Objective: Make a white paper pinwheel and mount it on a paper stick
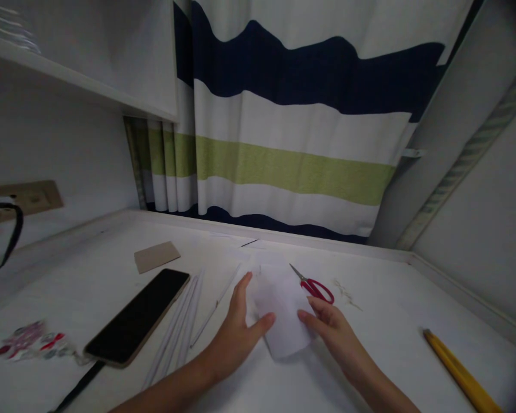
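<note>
At lower centre of the frame, a white paper [287, 330] is being pinched at its right edge by the right hand [334, 326], while its left side is being flanked by the left hand [237, 332] (thumb and fingers wide).

The only view comes from a camera worn on the person's head, facing forward and down over the white table [387, 321] from its near side. The left hand [238, 332] and right hand [335, 327] sit at the lower middle, fairly near the lens. The field is wide: beyond the table it reaches the striped curtain [292, 132], with a shelf [47, 74] at upper left and a wall [490, 229] at right.
</note>
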Demonstrator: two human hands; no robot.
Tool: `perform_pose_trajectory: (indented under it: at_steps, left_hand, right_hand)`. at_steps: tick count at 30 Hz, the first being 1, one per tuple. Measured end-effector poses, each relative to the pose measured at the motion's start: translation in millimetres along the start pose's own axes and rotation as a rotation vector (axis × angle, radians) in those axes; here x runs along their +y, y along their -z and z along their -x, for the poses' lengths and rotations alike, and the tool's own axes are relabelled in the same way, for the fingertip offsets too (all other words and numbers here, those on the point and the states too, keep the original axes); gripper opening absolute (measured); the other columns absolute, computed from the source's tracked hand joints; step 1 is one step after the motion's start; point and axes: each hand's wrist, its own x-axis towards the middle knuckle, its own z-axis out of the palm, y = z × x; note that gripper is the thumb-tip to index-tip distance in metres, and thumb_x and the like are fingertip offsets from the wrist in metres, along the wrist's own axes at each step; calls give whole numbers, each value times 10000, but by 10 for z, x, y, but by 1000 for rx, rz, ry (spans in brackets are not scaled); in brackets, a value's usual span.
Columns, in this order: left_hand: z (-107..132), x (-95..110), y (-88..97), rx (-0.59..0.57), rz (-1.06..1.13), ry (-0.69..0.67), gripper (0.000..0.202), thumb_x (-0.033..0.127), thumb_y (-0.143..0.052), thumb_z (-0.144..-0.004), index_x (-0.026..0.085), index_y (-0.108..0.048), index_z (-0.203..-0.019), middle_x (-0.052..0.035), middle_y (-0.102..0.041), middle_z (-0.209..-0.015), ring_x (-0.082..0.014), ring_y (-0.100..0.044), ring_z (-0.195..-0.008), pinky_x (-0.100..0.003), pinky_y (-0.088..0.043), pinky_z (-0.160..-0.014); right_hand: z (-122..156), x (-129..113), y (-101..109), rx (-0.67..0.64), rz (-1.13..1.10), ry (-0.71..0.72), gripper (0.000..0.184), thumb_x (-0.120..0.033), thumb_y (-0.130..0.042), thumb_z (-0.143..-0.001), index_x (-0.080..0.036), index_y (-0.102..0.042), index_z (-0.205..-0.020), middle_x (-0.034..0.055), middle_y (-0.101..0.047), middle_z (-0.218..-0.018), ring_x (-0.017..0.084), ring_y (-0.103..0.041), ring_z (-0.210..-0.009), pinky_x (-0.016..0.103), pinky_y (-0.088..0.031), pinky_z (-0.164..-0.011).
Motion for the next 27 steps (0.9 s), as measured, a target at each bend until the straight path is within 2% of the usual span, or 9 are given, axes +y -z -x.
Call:
perform_pose_trajectory:
  at_steps: [3,5,8,12,15,18,20,24,27]
  left_hand:
    - [-97,-64,-9,-145,372,207,637,324,-567,-717,97,-250,-1221,-212,-430,-1229,-270,-493,-1053,-408,-392,-872]
    - [-110,-90,-28,-243,491,333,542,297,-591,-698,81,-357,-1138,-200,-562,-1076,-266,-583,-907,-380,-464,-751]
    - [-84,-94,-40,-253,501,387,432,242,-609,-687,90,-455,-1060,-153,-632,-950,-243,-610,-834,-330,-482,-676]
    - [-54,-36,-3,-218,498,367,357,242,-584,-723,105,-501,-1041,-128,-639,-943,-222,-611,-826,-294,-485,-635]
    - [-44,5,27,-252,553,362,316,305,-542,-764,133,-533,-1029,-100,-632,-972,-200,-609,-845,-289,-483,-678]
    - [-33,4,30,-350,572,448,302,356,-541,-762,141,-578,-971,-76,-649,-913,-191,-631,-807,-284,-478,-709]
    - [-29,-10,24,-383,571,459,279,343,-560,-751,134,-599,-932,-70,-656,-878,-199,-635,-810,-282,-474,-725]
    - [-37,-9,37,-368,575,398,258,332,-539,-769,123,-622,-894,-79,-670,-842,-201,-636,-804,-282,-476,-711]
    - [-47,28,63,-360,603,386,334,398,-492,-787,123,-623,-925,-94,-677,-840,-205,-634,-798,-307,-475,-716]
  right_hand:
    - [26,-51,6,29,-17,1,292,-358,-659,-643,-171,-635,-866,33,-687,-732,175,-611,-609,259,-448,-558]
    - [41,-52,-1,48,-27,3,273,-334,-647,-661,-180,-619,-884,27,-688,-752,170,-616,-620,254,-449,-564]
    - [50,-13,-16,75,-35,1,298,-318,-641,-670,-186,-584,-931,30,-691,-767,178,-626,-630,255,-453,-545]
    - [66,41,-41,172,5,105,389,-283,-639,-676,-198,-540,-1042,48,-694,-827,197,-633,-680,268,-473,-539]
    - [102,42,-40,270,119,201,329,-255,-608,-707,-209,-573,-1031,66,-654,-995,219,-607,-850,315,-486,-680]
    - [153,30,-20,348,291,265,299,-223,-546,-757,-236,-575,-1054,61,-596,-1114,231,-544,-993,394,-425,-842]
    - [187,32,-13,320,441,355,283,-186,-497,-782,-252,-588,-1042,53,-588,-1126,228,-520,-1035,421,-387,-892]
    - [246,40,-47,119,761,641,369,-82,-444,-780,-264,-577,-1072,55,-530,-1199,210,-486,-1084,377,-394,-901]
    - [270,30,-80,48,911,703,439,-37,-434,-766,-263,-537,-1128,71,-461,-1262,217,-437,-1128,368,-398,-893]
